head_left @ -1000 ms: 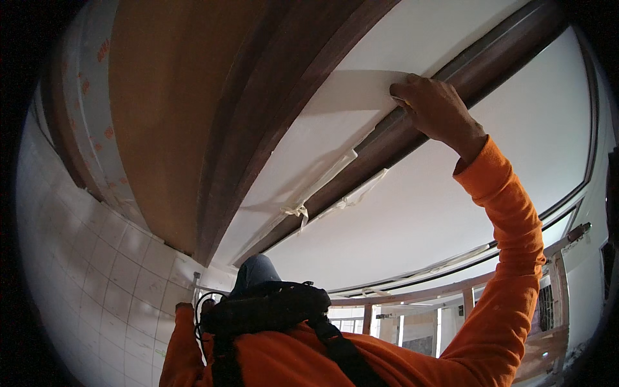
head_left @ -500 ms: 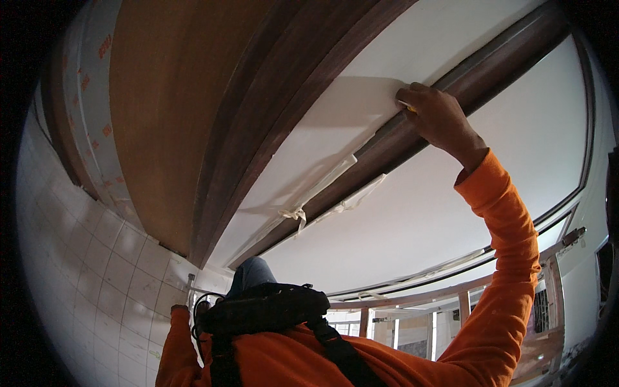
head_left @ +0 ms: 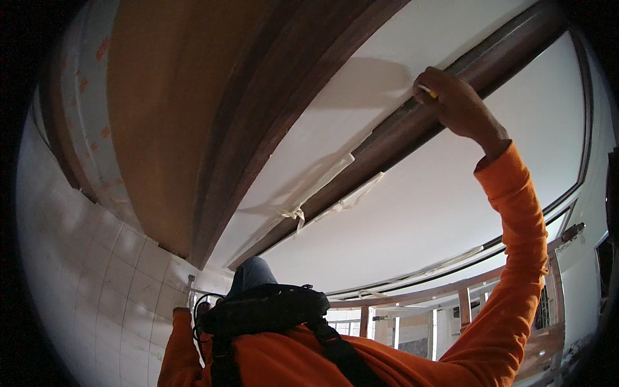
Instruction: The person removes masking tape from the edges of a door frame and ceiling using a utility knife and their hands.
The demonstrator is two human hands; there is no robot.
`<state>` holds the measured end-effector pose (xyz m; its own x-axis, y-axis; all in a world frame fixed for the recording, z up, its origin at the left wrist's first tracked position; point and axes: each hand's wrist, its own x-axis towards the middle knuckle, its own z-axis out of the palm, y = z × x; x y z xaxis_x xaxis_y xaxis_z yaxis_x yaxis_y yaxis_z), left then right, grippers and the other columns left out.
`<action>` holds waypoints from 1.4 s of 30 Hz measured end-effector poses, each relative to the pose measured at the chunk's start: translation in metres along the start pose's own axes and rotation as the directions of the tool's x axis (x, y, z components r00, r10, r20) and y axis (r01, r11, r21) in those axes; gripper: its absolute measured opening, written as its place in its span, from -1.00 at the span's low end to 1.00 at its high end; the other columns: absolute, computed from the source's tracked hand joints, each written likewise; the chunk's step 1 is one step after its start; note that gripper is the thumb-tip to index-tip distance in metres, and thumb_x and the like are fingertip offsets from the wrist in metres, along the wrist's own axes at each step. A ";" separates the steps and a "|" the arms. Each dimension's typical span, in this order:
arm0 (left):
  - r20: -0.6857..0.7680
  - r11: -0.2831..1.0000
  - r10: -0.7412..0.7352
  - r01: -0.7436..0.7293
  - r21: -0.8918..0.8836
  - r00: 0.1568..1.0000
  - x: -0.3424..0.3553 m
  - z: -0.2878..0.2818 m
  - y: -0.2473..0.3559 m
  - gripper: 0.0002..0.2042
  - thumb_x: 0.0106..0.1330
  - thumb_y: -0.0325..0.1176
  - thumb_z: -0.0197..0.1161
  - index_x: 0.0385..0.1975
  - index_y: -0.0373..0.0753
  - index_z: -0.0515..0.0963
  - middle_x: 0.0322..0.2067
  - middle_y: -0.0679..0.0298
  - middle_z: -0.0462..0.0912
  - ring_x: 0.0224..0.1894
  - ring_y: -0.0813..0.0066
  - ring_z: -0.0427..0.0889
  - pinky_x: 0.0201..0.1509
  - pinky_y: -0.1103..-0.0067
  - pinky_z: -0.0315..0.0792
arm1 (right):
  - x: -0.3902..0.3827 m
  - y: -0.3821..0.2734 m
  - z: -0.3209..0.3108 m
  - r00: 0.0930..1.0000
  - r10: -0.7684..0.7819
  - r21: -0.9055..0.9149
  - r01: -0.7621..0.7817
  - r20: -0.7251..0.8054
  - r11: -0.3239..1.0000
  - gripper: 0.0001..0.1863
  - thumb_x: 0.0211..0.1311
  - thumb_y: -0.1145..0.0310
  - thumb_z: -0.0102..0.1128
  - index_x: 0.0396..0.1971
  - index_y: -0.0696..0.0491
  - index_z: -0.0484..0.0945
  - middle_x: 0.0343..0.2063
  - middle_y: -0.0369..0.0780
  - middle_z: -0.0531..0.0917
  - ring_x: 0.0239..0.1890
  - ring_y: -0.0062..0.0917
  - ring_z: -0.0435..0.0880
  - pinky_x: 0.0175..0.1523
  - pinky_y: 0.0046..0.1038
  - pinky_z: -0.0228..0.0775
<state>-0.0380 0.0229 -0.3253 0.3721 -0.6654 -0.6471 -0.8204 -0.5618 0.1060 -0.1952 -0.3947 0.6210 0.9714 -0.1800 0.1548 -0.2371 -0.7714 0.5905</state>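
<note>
My right hand (head_left: 456,103) is raised at the upper right, its fingers closed round a small tool (head_left: 428,93) with a yellow part, against a dark brown trim strip (head_left: 503,48) between a white panel (head_left: 367,80) and a larger white panel (head_left: 483,187). Loose pale masking tape (head_left: 332,172) hangs along both edges of the strip farther down, bunched into a tangle at one point. My left hand (head_left: 200,308) is low at the left by the black waist bag (head_left: 261,308), mostly hidden, so its fingers cannot be made out.
A wide brown board (head_left: 155,116) with dark moulding fills the upper left, beside grey sheeting (head_left: 93,129) with orange print. White tiles (head_left: 116,284) cover the surface at lower left. A railing-like frame (head_left: 464,306) stands at lower right, and a metal bar (head_left: 191,284) rises near my bag.
My right hand has moved to the right along the trim, first dipping a little and then rising again, with the small tool showing more clearly now. The loose tape looks unchanged.
</note>
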 end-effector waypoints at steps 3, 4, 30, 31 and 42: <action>0.004 1.000 0.007 -0.007 0.012 1.000 0.002 -0.001 0.001 -0.76 0.30 -0.16 0.18 -0.26 -0.06 0.76 -0.22 0.23 0.78 -0.14 0.16 0.77 -0.08 0.20 0.59 | -0.005 -0.008 0.012 0.990 -0.124 0.038 0.122 0.064 0.992 -0.82 0.33 0.40 0.18 -0.12 0.12 0.55 -0.20 -0.11 0.57 -0.09 -0.12 0.65 -0.05 -0.13 0.58; 0.003 1.000 0.009 -0.009 0.012 1.000 0.004 -0.001 0.002 -0.76 0.30 -0.16 0.18 -0.26 -0.06 0.76 -0.22 0.23 0.78 -0.15 0.16 0.77 -0.08 0.19 0.59 | -0.006 -0.008 0.017 0.990 -0.121 0.038 0.119 0.067 0.992 -0.82 0.33 0.40 0.18 -0.12 0.12 0.55 -0.20 -0.11 0.57 -0.09 -0.12 0.65 -0.05 -0.13 0.58; -0.005 1.000 0.023 -0.023 0.008 1.000 -0.002 0.007 0.001 -0.74 0.26 -0.10 0.20 -0.24 -0.06 0.74 -0.27 0.24 0.77 -0.19 0.11 0.75 -0.11 0.14 0.56 | 0.006 -0.016 0.024 0.982 -0.134 -0.135 0.153 0.136 0.979 -0.73 0.18 0.56 0.23 -0.10 0.10 0.57 -0.18 -0.07 0.63 -0.10 -0.09 0.70 -0.01 -0.14 0.63; -0.008 1.000 0.020 -0.020 0.010 1.000 -0.002 0.007 -0.002 -0.74 0.26 -0.10 0.20 -0.24 -0.06 0.74 -0.27 0.24 0.77 -0.19 0.11 0.75 -0.11 0.13 0.56 | 0.008 -0.018 0.025 0.982 -0.133 -0.134 0.151 0.134 0.979 -0.73 0.18 0.56 0.23 -0.10 0.10 0.57 -0.18 -0.07 0.63 -0.10 -0.09 0.70 -0.01 -0.14 0.63; -0.104 0.998 0.047 -0.050 -0.028 0.993 0.000 0.013 -0.021 -0.74 0.27 -0.12 0.20 -0.21 -0.05 0.74 -0.23 0.25 0.77 -0.15 0.14 0.75 -0.09 0.17 0.57 | 0.012 -0.010 0.023 0.997 -0.077 0.110 0.076 0.001 0.991 -0.90 0.23 0.48 0.23 -0.26 0.14 0.57 -0.24 -0.02 0.67 -0.17 0.00 0.68 -0.09 -0.09 0.57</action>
<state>-0.0266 0.0407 -0.3372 0.3766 -0.7386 -0.5592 -0.8256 -0.5414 0.1590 -0.1806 -0.4033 0.5991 0.9867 -0.1208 0.1085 -0.1595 -0.8453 0.5099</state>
